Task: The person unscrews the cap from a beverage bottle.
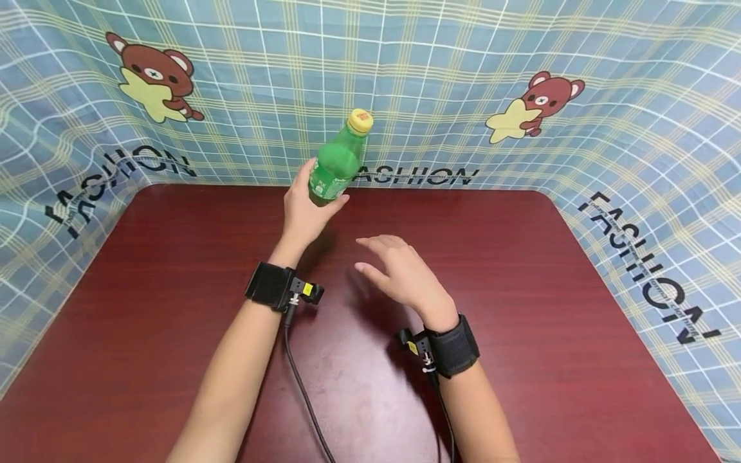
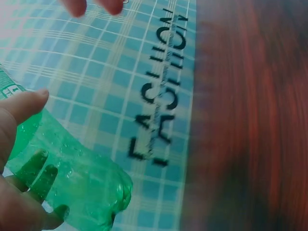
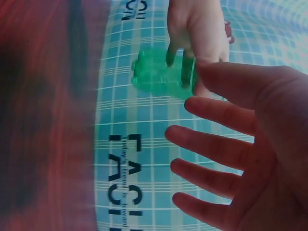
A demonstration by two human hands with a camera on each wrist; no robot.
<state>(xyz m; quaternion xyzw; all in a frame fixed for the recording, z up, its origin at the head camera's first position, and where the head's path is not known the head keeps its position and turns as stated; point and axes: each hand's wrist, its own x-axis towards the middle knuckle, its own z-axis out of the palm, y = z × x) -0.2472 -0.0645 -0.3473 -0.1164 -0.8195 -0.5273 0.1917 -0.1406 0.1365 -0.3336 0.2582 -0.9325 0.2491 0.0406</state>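
Observation:
A green plastic bottle point(image 1: 339, 162) with a yellow cap point(image 1: 360, 121) is held up near the table's far edge, its top leaning to the right. My left hand point(image 1: 307, 209) grips it round the body. The left wrist view shows the thumb on one side of the bottle point(image 2: 72, 178) and other fingers seen through its green wall. My right hand point(image 1: 405, 270) hovers to the right and nearer to me, apart from the bottle. In the right wrist view the right hand's fingers point(image 3: 211, 144) are spread and nearly straight, holding nothing.
The dark red table point(image 1: 509, 270) lies below both hands. A blue checked cloth point(image 1: 417, 77) with bears and lettering stands round its back and sides. Each wrist wears a black strap with a small camera, and a cable point(image 1: 303, 392) trails from the left one.

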